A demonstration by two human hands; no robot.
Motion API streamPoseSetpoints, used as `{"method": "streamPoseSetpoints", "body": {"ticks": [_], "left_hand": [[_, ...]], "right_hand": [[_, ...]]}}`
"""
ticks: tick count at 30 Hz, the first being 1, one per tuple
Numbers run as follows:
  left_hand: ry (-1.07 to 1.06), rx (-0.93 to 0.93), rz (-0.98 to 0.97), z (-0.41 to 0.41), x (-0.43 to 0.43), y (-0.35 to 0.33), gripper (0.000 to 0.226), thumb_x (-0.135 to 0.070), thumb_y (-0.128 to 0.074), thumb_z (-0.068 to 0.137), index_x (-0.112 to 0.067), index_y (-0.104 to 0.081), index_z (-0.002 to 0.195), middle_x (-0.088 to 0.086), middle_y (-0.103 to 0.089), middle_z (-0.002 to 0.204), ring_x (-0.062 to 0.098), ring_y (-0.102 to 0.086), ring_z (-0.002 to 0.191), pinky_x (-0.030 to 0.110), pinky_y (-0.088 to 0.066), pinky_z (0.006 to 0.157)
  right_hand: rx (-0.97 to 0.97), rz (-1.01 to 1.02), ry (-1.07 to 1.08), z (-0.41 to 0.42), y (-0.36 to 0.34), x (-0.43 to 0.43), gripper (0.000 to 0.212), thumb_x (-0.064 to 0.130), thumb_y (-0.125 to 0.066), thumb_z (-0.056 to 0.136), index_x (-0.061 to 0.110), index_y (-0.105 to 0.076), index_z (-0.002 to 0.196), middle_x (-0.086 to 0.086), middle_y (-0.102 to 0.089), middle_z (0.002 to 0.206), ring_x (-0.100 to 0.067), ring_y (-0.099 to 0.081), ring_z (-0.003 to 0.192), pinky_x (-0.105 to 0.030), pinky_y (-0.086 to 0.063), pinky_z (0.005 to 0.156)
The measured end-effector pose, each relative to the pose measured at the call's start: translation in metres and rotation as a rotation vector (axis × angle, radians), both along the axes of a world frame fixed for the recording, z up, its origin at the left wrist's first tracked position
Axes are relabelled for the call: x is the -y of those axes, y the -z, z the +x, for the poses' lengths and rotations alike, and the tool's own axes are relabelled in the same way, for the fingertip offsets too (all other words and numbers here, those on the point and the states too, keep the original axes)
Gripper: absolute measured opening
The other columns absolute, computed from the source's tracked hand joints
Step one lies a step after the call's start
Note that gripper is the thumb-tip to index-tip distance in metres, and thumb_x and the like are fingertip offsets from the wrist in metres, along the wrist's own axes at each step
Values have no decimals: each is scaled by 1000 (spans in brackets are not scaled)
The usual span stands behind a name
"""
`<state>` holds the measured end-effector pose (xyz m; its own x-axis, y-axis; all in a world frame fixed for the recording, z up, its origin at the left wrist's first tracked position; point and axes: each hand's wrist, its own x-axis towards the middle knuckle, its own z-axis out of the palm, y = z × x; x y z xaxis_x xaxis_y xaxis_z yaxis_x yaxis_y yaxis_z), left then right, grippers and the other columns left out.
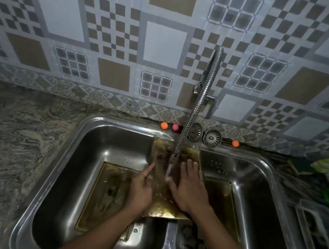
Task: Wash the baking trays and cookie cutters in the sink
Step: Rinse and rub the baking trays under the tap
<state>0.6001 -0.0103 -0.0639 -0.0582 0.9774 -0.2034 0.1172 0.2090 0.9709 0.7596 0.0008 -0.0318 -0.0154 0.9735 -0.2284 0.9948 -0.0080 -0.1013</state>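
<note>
At a double steel sink (65, 152) set in a marbled counter (7, 143), a person rinses a baking tray (164, 209) under running water. The tray is held tilted over the divider between the two bowls, with its far end up near the back rim. A bendy metal tap hose (196, 107) drops from the patterned tile wall and sends its stream (168, 169) onto the middle of the tray.

The left hand (141, 189) grips the tray's left edge, forefinger stretched along it and the other fingers curled round the rim. The right hand (190, 188) lies flat on the wet surface with straight, spread fingers, pressing and grasping nothing.

A second tray (106, 190) lies on the bottom of the left bowl and a third tray (223, 197) in the right bowl; both look wet and not yet scrubbed. Dark shapes (190, 245) at the near end of the right bowl may be the cookie cutters, though the light is too dim to tell.

Two drain strainers (212, 138) lean on the back ledge among three small coloured balls (164, 125), and a wire rack (318, 232) stands to the right.

The work appears to be at the rinse of the first tray, with most of the wash still ahead. The next move likely calls for a sweep of the flat hand down the tray to clear the residue. The gripping hand would then need a firm hold to turn the slippery metal or lift it clear toward the rack.
</note>
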Motion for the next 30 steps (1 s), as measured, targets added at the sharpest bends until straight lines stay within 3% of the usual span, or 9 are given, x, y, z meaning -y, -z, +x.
{"method": "streamPoseSetpoints", "body": {"ticks": [4, 9, 12, 15, 17, 19, 21, 25, 30], "left_hand": [[41, 23, 10, 17, 7, 1, 42, -4, -43, 103, -23, -54, 139, -6, -64, 82, 11, -58, 68, 18, -49, 64], [-56, 74, -25, 3, -4, -6, 43, -2, -41, 103, -24, -53, 138, -9, -66, 118, -6, -60, 90, 5, -47, 79], [-111, 69, 11, -2, -13, 0, 47, -4, -40, 103, -29, -49, 141, 10, -60, 136, 18, -61, 119, 26, -50, 100], [-203, 36, -33, 6, -14, 5, 47, -4, -40, 103, -26, -49, 142, 9, -66, 125, 11, -64, 92, 10, -50, 75], [-218, 40, -55, 8, -14, 7, 47, -3, -41, 102, -23, -49, 144, 6, -67, 84, 8, -49, 60, 10, -39, 49], [-200, 49, -60, 10, -14, 5, 48, -3, -44, 101, -25, -49, 143, 2, -61, 73, 7, -37, 46, 16, -33, 40], [-197, 52, -45, 8, -15, 3, 48, -3, -50, 99, -27, -51, 140, 4, -68, 95, 1, -48, 49, 14, -42, 47], [-133, 75, -70, -7, -19, 6, 49, -10, -66, 92, -33, -57, 135, 1, -60, 135, 16, -57, 122, 39, -50, 102], [63, -113, -131, -12, -23, 9, 55, -21, -70, 90, -31, -50, 140, 3, -54, 141, 20, -52, 128, 39, -44, 109]], "right_hand": [[-77, 64, 169, -8, -1, -37, 72, 54, -23, 100, 9, -14, 155, -18, -3, 162, -31, 2, 150, -51, 1, 121], [-228, 6, -283, -35, 0, -13, 53, 39, -20, 105, 29, -11, 156, -1, -3, 165, -22, 8, 151, -50, 9, 119], [-227, -65, -460, -31, -5, 19, 56, 34, -26, 105, 36, -2, 155, 15, 6, 162, -13, 16, 148, -42, 11, 120], [-135, -60, -386, 5, -4, 28, 51, 42, -21, 103, 37, -16, 154, 17, -2, 162, -9, 5, 149, -40, 1, 122], [-159, 104, -196, 24, -8, 30, 54, 49, -23, 100, 31, -37, 148, 11, -20, 161, -14, -17, 149, -39, -19, 122], [-274, 320, -75, 29, -11, 32, 46, 39, -43, 99, 24, -47, 143, 4, -31, 157, -14, -29, 143, -37, -29, 117], [-483, 386, 80, 27, -13, 32, 55, 22, -58, 96, 24, -39, 148, 1, -29, 157, -11, -26, 141, -37, -31, 115], [-1265, -5, 568, 23, -31, 22, 62, 6, -52, 98, 21, -27, 153, -7, -47, 148, -21, -50, 131, -40, -44, 107], [-1560, -22, 547, 13, -45, 23, 54, -3, -48, 97, 19, -39, 146, 3, -69, 121, -14, -65, 112, -31, -54, 94]]}}
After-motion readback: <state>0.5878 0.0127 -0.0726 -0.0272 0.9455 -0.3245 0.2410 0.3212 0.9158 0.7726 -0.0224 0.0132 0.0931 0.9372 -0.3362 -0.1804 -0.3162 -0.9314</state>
